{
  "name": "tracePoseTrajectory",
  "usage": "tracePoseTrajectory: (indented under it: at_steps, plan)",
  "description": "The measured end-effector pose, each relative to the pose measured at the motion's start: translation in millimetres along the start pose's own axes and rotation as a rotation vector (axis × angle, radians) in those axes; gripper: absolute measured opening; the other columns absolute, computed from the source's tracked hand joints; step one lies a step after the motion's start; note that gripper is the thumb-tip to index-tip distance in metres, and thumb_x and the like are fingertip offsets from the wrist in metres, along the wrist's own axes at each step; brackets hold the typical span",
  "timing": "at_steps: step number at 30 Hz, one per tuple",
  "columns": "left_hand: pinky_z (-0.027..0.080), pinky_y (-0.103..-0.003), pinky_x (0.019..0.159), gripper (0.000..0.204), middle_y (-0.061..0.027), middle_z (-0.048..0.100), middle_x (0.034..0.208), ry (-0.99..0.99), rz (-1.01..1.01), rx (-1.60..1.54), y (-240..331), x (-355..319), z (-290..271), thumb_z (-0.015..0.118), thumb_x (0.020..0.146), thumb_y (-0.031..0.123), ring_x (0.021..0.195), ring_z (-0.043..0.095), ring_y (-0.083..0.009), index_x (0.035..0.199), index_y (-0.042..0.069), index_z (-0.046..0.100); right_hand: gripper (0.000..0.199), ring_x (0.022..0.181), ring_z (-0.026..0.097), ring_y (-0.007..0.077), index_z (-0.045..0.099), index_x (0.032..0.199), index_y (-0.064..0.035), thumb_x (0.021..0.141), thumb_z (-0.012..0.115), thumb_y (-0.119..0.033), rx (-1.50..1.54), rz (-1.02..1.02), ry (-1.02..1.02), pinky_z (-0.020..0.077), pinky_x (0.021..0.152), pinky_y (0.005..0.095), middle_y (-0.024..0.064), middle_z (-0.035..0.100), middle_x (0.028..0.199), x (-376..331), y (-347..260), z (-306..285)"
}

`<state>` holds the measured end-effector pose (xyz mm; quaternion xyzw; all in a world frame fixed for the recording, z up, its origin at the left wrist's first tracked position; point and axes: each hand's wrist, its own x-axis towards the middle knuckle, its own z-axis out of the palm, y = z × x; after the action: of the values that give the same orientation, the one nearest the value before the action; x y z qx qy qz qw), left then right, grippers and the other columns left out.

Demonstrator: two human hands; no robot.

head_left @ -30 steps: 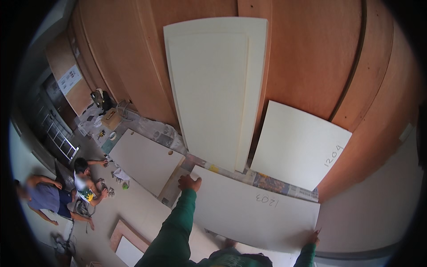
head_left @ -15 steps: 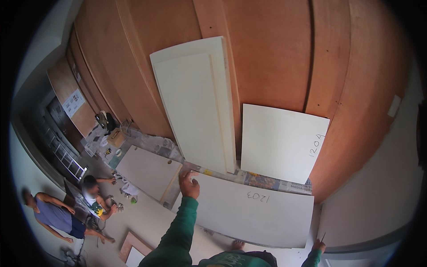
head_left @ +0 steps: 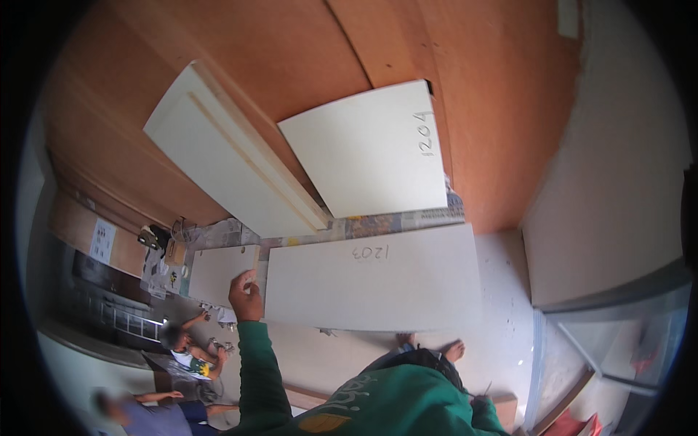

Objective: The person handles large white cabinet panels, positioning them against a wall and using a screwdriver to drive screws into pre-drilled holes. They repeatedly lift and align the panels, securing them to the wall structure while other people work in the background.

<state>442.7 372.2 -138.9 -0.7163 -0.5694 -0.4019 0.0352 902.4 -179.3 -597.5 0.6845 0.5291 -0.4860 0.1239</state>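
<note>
Sitting low at left: co-worker in a white top with a yellow-green pattern (head_left: 195, 361). Beside, a pale flat rectangular board with round holes (head_left: 222, 272). Tall white rectangular panels (head_left: 225, 156) lean on the reddish-brown wooden wall (head_left: 502, 94). Bare left hand (head_left: 247, 296), green sleeve, has shifted off the corner: fingers curled, thumb and index nearly meeting, near the left end of the long white rectangular board with pencil marks (head_left: 371, 287). Can't tell if it touches or pinches anything. That long board lies flat before the person's feet, printed newspaper (head_left: 429, 216) along its wall side. Bare right hand (head_left: 479, 402) has pulled back from the right end, fingers apparently closed on a thin dark stick-like tool (head_left: 488, 389). My read: right end is unheld, board sits fine alone.
</note>
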Motion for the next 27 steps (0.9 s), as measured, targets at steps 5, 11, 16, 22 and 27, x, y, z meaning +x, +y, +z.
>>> tracePoseTrajectory:
  at_steps: [5,11,16,22,27]
  plan:
    - [0.056,-0.031,0.069,0.015,-0.0084,0.07,0.089,-0.214,-0.445,0.006,59.3,3.0,-4.7,0.06,0.095,0.009,0.069,0.063,-0.0177,0.105,0.002,0.07,0.025,0.049,0.061,0.0293,0.073,0.082,-0.005,0.09,0.062,-0.026,1.297,0.829,-0.017,0.0498,0.046,0.0481,0.0127,0.06,0.056,39.7,7.0,-55.4]
    - [0.053,-0.03,0.06,0.016,-0.006,0.069,0.08,0.047,0.358,0.41,103.4,24.5,8.2,0.06,0.096,0.014,0.07,0.062,-0.0146,0.101,0.002,0.069,0.044,0.089,0.073,0.031,0.077,0.086,-0.0085,0.088,0.062,-0.049,0.312,0.31,0.496,0.056,0.083,0.043,0.0139,0.076,0.091,97.2,79.2,-130.8]
    - [0.055,-0.036,0.076,0.012,-0.0105,0.07,0.095,-0.268,-0.491,0.045,130.0,10.8,-6.9,0.061,0.095,0.01,0.084,0.067,-0.0185,0.099,0.002,0.068,0.05,0.078,0.073,0.0307,0.075,0.083,-0.0025,0.087,0.062,-0.051,0.965,0.583,0.528,0.0562,0.074,0.0409,0.0162,0.075,0.081,55.0,39.5,-188.0]
    - [0.055,-0.035,0.074,0.015,-0.0112,0.067,0.106,-0.1,0.336,0.322,132.4,46.5,25.3,0.065,0.094,0.015,0.088,0.067,-0.0193,0.103,0.004,0.068,0.035,0.114,0.067,0.022,0.074,0.114,-0.0222,0.091,0.059,-0.044,0.045,0.283,0.064,0.0535,0.093,0.0425,-0.0001,0.072,0.12,109.3,80.8,-39.3]
    - [0.052,-0.026,0.058,0.016,-0.0082,0.064,0.1,-0.349,-0.397,-0.204,139.0,27.4,33.0,0.065,0.093,0.015,0.08,0.063,-0.0136,0.105,0.005,0.067,0.057,0.115,0.067,0.0258,0.058,0.127,-0.0205,0.075,0.081,-0.026,-0.095,0.071,-0.142,0.0539,0.093,0.0433,0.0062,0.07,0.123,24.9,50.3,-24.4]
